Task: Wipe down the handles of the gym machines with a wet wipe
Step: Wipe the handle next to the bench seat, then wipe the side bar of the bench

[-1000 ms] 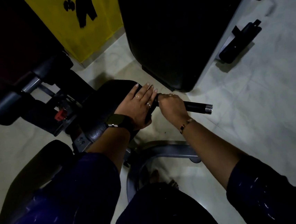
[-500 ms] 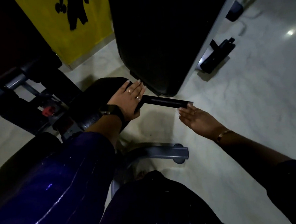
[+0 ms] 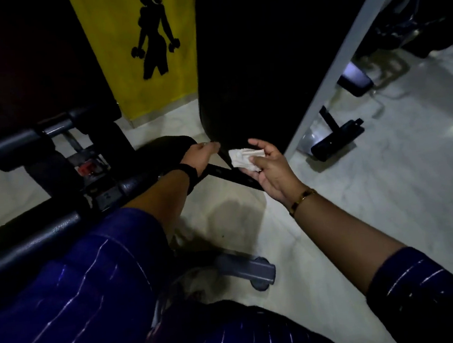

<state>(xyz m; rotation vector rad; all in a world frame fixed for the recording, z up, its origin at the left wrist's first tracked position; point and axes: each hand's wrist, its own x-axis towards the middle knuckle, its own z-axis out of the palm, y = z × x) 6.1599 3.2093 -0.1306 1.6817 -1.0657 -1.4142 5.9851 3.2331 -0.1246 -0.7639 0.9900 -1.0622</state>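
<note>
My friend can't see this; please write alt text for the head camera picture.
A person's right hand holds a crumpled white wet wipe near a black cylindrical machine handle; the left hand rests on a black padded seat.

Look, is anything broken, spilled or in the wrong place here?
Nothing looks broken. One loose black grip lies on the floor beside the grey post, not on a machine. A dark patch on the floor under the handle bar could be shadow or wet; I cannot tell.

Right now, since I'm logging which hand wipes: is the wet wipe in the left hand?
No, the right hand holds the wet wipe; the left hand lies flat, holding nothing.
</note>
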